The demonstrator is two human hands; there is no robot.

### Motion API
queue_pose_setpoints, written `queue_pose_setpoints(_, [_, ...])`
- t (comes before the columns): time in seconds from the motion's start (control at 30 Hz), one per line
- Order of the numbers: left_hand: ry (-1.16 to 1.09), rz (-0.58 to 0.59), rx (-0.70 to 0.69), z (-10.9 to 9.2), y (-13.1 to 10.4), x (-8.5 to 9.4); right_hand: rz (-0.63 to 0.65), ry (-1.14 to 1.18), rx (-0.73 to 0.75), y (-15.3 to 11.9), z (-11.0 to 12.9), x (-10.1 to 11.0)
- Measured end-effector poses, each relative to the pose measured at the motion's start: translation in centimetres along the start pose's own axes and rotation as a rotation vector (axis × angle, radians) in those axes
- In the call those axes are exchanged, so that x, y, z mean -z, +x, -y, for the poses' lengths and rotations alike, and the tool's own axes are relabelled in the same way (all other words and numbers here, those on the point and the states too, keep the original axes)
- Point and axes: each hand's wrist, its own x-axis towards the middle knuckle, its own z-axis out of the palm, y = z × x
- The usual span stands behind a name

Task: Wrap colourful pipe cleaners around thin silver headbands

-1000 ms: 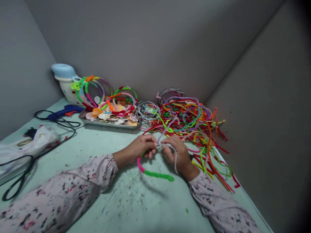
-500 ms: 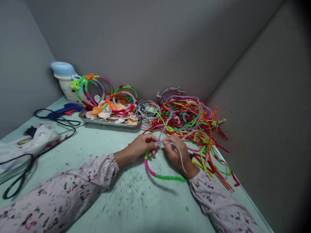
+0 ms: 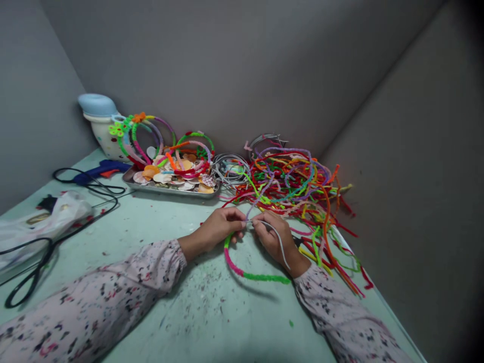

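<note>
One wire (image 3: 279,236) clamped in left grip (image 3: 221,225), fuzzy below, bare end (image 3: 283,253) across right grip (image 3: 275,244), its hold unclear

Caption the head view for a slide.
Left hand holds a pink-and-green fuzzy strand, right hand a grey wire, near a colourful tangle.

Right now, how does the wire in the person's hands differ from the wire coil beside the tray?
The held wire has a fuzzy green and pink covering along part of it; the wire coil looks mostly bare. The held wire bends in an open curve; the wire coil is wound in loops. Both show bare grey strand.
</note>
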Motion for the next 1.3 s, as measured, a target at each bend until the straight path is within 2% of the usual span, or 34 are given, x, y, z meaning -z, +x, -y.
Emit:
queue_pose_setpoints(0.83, [0.002, -0.079, 0.013, -0.06, -0.1, -0.23, 0.064, 0.193, -0.157, -0.19, -0.25, -0.22])
queue_pose_setpoints(1.0, [0.001, -0.066, 0.0, 0.01, -0.13, -0.24, 0.055, 0.216, -0.129, -0.23, -0.37, -0.39])
queue_pose_setpoints(1.3, [-0.068, -0.016, -0.029, 0.07, -0.05, -0.15, 0.047, 0.093, -0.053, 0.04, -0.02, -0.02])
